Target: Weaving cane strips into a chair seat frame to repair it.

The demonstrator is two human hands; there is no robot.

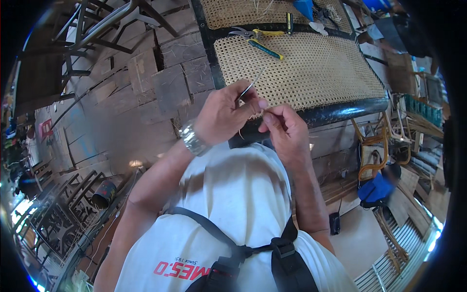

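Left hand (224,114) pinching a thin pale strip (251,85) over the near edge of a woven cane panel (311,73), right hand (288,129) just beside it, its grip unclear, black frame (335,113) around the cane, green-and-yellow pliers (266,50) lying beyond

Chair frames (108,25) stand upper left, a can (104,194) lower left; a bentwood chair (369,155) (orange-brown) is near a person in blue (377,190).
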